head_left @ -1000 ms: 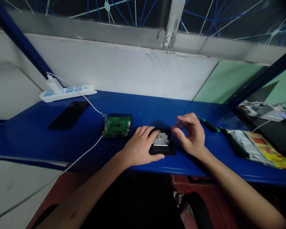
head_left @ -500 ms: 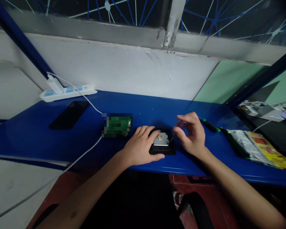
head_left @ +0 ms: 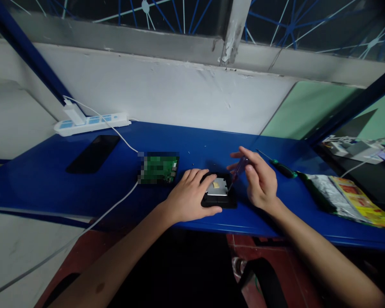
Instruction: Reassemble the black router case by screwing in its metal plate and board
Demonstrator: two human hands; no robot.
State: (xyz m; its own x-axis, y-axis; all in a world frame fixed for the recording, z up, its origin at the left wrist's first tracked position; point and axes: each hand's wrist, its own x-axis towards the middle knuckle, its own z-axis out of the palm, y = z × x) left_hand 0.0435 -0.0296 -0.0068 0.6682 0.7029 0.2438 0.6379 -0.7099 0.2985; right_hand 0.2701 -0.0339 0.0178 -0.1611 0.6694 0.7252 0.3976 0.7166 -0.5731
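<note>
My left hand lies over the left side of a black case, its fingers stretched along the edge. Inside the case is a silver metal plate with a small tan square pad on it. My right hand holds a screwdriver with a clear purple handle between thumb and fingers. The screwdriver slants down, its tip at the plate's right edge. To the left sits an open case with a green circuit board, partly pixelated.
A second screwdriver, green and black, lies to the right beside a shiny food packet. At the left are a dark phone and a white power strip with a charger. A white cable runs past the circuit board. Tiny screws dot the tabletop.
My right hand's fingers have shifted and loosened around the screwdriver handle, which now shows more. The screwdriver tip stays at the plate's right edge. My left hand has barely moved.
</note>
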